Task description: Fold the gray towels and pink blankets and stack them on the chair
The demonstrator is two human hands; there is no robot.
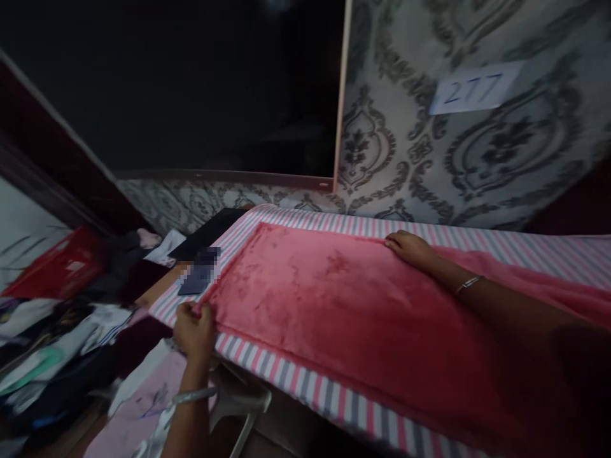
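A pink plush cloth [329, 299] lies spread flat on a table covered with a pink, white and grey striped sheet [305, 375]. My left hand [193, 327] is closed in a pinch on the cloth's near left corner. My right hand [410, 247] rests on the cloth's far edge, fingers curled down over it, with a bangle on the wrist. The cloth's right end bunches up past my right forearm.
A patterned grey wall with a paper numbered 277 [475, 88] stands behind the table. A dark panel [191, 83] fills the upper left. Piled clothes and a red crate [62, 267] lie at left. A white plastic chair [238, 401] stands below the table edge.
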